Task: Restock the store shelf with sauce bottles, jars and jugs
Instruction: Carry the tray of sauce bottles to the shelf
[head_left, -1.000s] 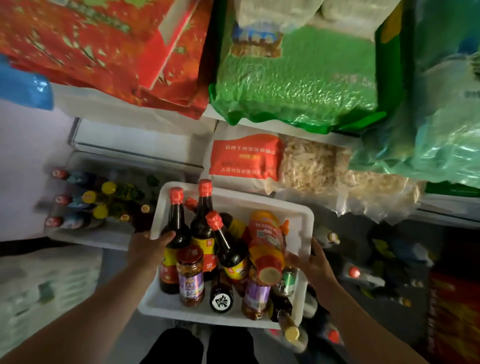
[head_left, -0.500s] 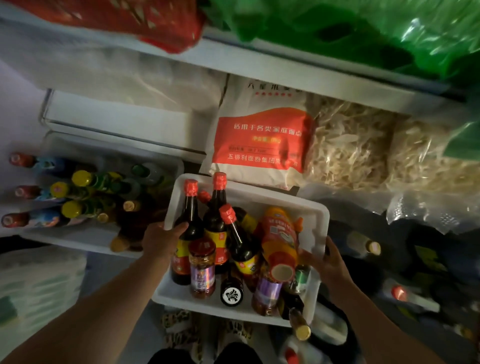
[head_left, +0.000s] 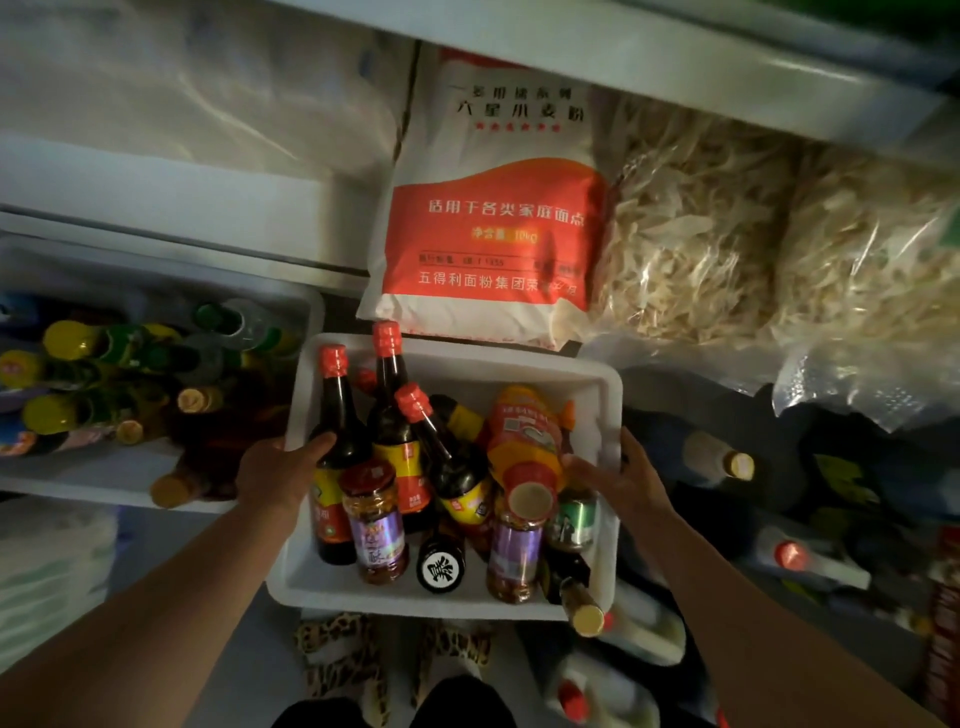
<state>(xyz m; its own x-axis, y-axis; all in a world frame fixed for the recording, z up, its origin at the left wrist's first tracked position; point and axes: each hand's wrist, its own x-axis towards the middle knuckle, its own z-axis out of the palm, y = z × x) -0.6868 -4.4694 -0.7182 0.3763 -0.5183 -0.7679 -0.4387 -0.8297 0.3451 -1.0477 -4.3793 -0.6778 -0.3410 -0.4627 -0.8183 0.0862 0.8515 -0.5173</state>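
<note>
Both arms reach forward — the left hand grips the white tray's left rim, thumb hooked inside. The right hand clasps the right rim, fingers seemingly curled over it — blur hides detail.

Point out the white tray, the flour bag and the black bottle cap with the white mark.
white tray (head_left: 597, 384), head view, bare far wall.
flour bag (head_left: 493, 234), head view, red panel.
black bottle cap (head_left: 441, 570), head view, top face.

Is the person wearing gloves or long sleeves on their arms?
No. The left hand and right hand are bare, with no gloves, rings or watch showing. Both forearms are uncovered as far as the picture's edge, so no sleeves show.
</note>
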